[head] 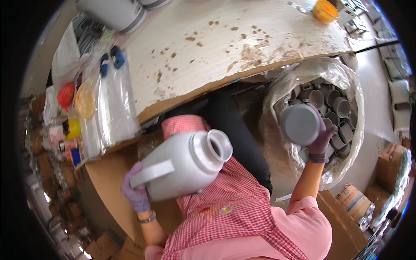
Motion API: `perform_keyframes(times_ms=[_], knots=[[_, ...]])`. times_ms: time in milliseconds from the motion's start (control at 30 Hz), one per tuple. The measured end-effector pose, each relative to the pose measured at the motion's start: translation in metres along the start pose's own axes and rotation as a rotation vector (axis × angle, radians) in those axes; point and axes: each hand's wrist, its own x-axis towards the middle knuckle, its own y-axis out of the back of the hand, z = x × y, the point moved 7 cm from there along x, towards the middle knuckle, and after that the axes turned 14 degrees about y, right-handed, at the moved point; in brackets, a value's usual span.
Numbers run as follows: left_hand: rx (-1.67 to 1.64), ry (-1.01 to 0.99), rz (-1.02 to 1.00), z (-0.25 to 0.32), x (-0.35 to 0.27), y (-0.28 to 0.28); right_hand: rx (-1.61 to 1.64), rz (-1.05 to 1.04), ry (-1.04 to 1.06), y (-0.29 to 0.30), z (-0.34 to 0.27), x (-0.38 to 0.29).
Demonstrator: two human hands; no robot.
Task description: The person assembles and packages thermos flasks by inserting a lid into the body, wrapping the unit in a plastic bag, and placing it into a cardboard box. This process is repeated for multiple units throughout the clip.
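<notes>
My gloved left hand point(136, 188) grips the handle of a silver-grey vacuum jug point(175, 165), held tilted over my lap. Its pale collar and open spout point up to the right, with no lid on them. Over on the right, my gloved right hand point(320, 138) holds a grey cup point(300, 125), its flat round base turned towards me. That cup is above a large clear plastic bag point(273, 97), which stands open beside the table. Inside the bag lie many more grey handled cups point(341, 107), heaped at various angles.
A worn white table point(201, 65) spans the front, with grey jugs point(113, 13) at its far left and an orange tub point(325, 12) far right. Clear plastic bags point(113, 107) lie at the left edge. Cardboard boxes point(113, 185) stand low on the left and right.
</notes>
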Motion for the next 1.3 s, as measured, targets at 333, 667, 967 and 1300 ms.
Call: perform_keyframes(times_ms=[333,667,967,1300], knots=[[-0.157,-0.183,-0.126,0.023,0.017,0.011,0.1,-0.552,-0.465,-0.173,0.065,-0.027],[-0.196,-0.091,-0.189,-0.009,0.005,0.068,-0.613,-1.411,0.41,-0.306,0.019,-0.044],[0.056,0.011,-0.138,-0.028,0.023,0.115,-0.626,-1.556,0.959,-0.36,0.003,-0.07],[-0.193,-0.288,0.103,-0.012,0.02,0.118,-0.233,-1.069,-0.052,-0.322,0.048,-0.016]])
